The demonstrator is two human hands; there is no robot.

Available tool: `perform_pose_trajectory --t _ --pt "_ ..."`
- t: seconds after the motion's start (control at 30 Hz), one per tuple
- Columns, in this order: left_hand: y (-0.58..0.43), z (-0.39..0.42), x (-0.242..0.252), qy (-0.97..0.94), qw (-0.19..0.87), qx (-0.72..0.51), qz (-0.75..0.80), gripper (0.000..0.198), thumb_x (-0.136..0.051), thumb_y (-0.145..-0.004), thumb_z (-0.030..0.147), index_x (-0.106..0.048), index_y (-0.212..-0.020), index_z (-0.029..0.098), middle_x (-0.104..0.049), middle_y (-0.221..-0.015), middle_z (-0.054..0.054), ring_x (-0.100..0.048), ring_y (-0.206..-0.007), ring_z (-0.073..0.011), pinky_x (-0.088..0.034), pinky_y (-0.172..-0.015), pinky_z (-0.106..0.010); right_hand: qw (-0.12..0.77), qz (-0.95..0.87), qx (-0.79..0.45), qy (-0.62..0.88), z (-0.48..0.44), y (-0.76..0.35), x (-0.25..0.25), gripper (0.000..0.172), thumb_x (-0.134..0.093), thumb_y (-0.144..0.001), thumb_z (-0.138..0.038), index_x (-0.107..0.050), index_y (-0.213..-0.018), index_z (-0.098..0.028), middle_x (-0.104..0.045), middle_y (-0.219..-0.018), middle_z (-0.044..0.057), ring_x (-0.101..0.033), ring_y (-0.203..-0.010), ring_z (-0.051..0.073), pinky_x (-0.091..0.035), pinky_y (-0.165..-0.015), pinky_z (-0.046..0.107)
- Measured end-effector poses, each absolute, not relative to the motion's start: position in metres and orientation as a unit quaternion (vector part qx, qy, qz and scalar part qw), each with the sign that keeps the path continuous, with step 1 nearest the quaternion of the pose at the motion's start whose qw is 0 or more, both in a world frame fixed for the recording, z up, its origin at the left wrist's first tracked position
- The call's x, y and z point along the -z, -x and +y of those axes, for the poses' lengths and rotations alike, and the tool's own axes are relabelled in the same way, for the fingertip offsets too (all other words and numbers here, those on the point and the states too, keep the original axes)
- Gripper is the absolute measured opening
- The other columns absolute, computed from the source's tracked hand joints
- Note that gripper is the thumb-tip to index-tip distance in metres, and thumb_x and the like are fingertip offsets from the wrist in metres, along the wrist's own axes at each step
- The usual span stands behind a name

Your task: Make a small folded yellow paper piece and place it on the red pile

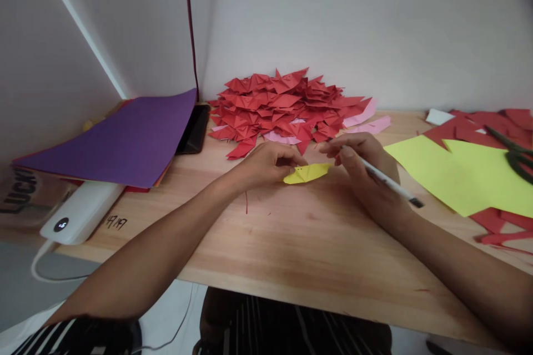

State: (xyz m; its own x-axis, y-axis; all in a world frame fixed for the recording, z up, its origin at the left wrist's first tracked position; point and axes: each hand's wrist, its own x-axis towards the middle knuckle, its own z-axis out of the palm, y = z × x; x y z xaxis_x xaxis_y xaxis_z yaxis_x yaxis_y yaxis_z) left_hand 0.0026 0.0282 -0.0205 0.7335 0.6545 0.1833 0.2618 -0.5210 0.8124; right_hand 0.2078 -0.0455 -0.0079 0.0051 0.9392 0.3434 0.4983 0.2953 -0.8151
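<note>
A small folded yellow paper piece (pixel 310 172) with tiny dark dots near its left top edge lies at the middle of the wooden table. My left hand (pixel 270 162) pinches its left end between thumb and fingers. Just to the right, my right hand (pixel 364 163) is closed around a white pen (pixel 385 180), whose dark end points toward me at lower right. The fingers of this hand are close to the paper's right tip; whether they touch it, I cannot tell. Behind both hands rises a heap of folded red paper pieces (pixel 278 100), with some pink ones among them.
At left, a purple sheet (pixel 125 136) tops a paper stack, beside a dark phone (pixel 195 128) and a white power bank (pixel 85 213) with a cable. Cut yellow paper (pixel 470 175), red scraps (pixel 493 125) and dark scissors (pixel 518 158) lie at right. A wall stands behind.
</note>
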Motion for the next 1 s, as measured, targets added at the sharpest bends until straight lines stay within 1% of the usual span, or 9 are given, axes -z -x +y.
perform_pose_trajectory --t 0.07,0.13,0.23,0.43,0.53,0.67,0.8,0.9,1.0 --pt "-0.002 0.028 0.020 -0.832 0.409 -0.253 0.277 0.031 -0.055 -0.076 0.006 -0.073 -0.099 0.016 -0.072 -0.092 -0.004 -0.063 -0.080 -0.0123 -0.049 -0.073 -0.024 0.457 -0.667 -0.242 0.537 -0.043 -0.209 0.010 0.024 -0.040 -0.096 -0.040 -0.056 -0.108 -0.026 -0.067 -0.111 0.007 -0.062 -0.103 0.024 -0.048 -0.089 0.043" --pt "-0.002 0.028 0.019 -0.827 0.407 -0.264 0.284 0.030 -0.055 -0.077 0.006 -0.073 -0.098 0.015 -0.071 -0.089 -0.004 -0.063 -0.078 -0.0118 -0.048 -0.071 -0.024 0.433 -0.676 -0.230 0.549 -0.039 -0.212 0.015 0.025 -0.041 -0.096 -0.040 -0.057 -0.109 -0.026 -0.068 -0.110 0.008 -0.062 -0.103 0.025 -0.047 -0.088 0.043" --pt "-0.003 0.027 0.016 -0.824 0.401 -0.274 0.292 0.030 -0.055 -0.077 0.005 -0.073 -0.097 0.015 -0.070 -0.088 -0.004 -0.062 -0.077 -0.0109 -0.048 -0.070 -0.023 0.394 -0.689 -0.220 0.567 -0.035 -0.215 0.023 0.020 -0.051 -0.091 -0.039 -0.059 -0.104 -0.026 -0.070 -0.100 0.007 -0.064 -0.091 0.024 -0.048 -0.078 0.039" --pt "-0.004 0.025 0.015 -0.816 0.403 -0.302 0.283 0.028 -0.055 -0.078 0.007 -0.073 -0.098 0.015 -0.069 -0.090 -0.005 -0.060 -0.077 -0.0102 -0.046 -0.068 -0.021 0.389 -0.684 -0.208 0.582 -0.032 -0.211 0.021 0.010 -0.056 -0.084 -0.032 -0.054 -0.087 -0.022 -0.065 -0.080 0.002 -0.059 -0.068 0.017 -0.045 -0.065 0.030" --pt "-0.003 0.025 0.016 -0.819 0.396 -0.300 0.287 0.028 -0.056 -0.079 0.008 -0.073 -0.100 0.017 -0.068 -0.087 -0.004 -0.058 -0.072 -0.0091 -0.045 -0.066 -0.021 0.400 -0.684 -0.209 0.573 -0.032 -0.211 0.020 0.011 -0.056 -0.082 -0.032 -0.053 -0.085 -0.022 -0.062 -0.077 0.002 -0.055 -0.066 0.016 -0.043 -0.064 0.029" --pt "-0.003 0.027 0.017 -0.805 0.397 -0.322 0.300 0.025 -0.060 -0.077 0.007 -0.073 -0.097 0.015 -0.068 -0.092 -0.006 -0.060 -0.078 -0.0102 -0.047 -0.071 -0.022 0.410 -0.677 -0.210 0.575 -0.030 -0.215 0.023 0.011 -0.056 -0.084 -0.033 -0.053 -0.086 -0.022 -0.060 -0.075 0.000 -0.053 -0.066 0.016 -0.042 -0.063 0.028" --pt "-0.004 0.029 0.020 -0.771 0.416 -0.345 0.337 0.025 -0.062 -0.074 0.008 -0.073 -0.096 0.014 -0.069 -0.092 -0.007 -0.061 -0.076 -0.0107 -0.048 -0.069 -0.022 0.409 -0.673 -0.197 0.583 -0.029 -0.218 0.024 0.011 -0.056 -0.083 -0.033 -0.055 -0.085 -0.022 -0.058 -0.071 -0.001 -0.051 -0.062 0.016 -0.042 -0.060 0.028" --pt "-0.006 0.031 0.027 -0.728 0.415 -0.395 0.377 0.023 -0.062 -0.079 0.018 -0.072 -0.099 0.013 -0.071 -0.093 -0.008 -0.063 -0.078 -0.0132 -0.049 -0.071 -0.024 0.427 -0.666 -0.174 0.586 -0.029 -0.221 0.020 0.010 -0.057 -0.083 -0.033 -0.056 -0.085 -0.022 -0.058 -0.070 -0.001 -0.052 -0.061 0.016 -0.042 -0.059 0.028" --pt "-0.006 0.033 0.032 -0.692 0.404 -0.420 0.426 0.023 -0.057 -0.080 0.017 -0.073 -0.096 0.014 -0.073 -0.093 -0.007 -0.064 -0.077 -0.0146 -0.049 -0.070 -0.025 0.455 -0.654 -0.149 0.586 -0.029 -0.223 0.015 0.012 -0.055 -0.085 -0.034 -0.057 -0.086 -0.022 -0.061 -0.074 0.000 -0.054 -0.063 0.016 -0.043 -0.060 0.029"
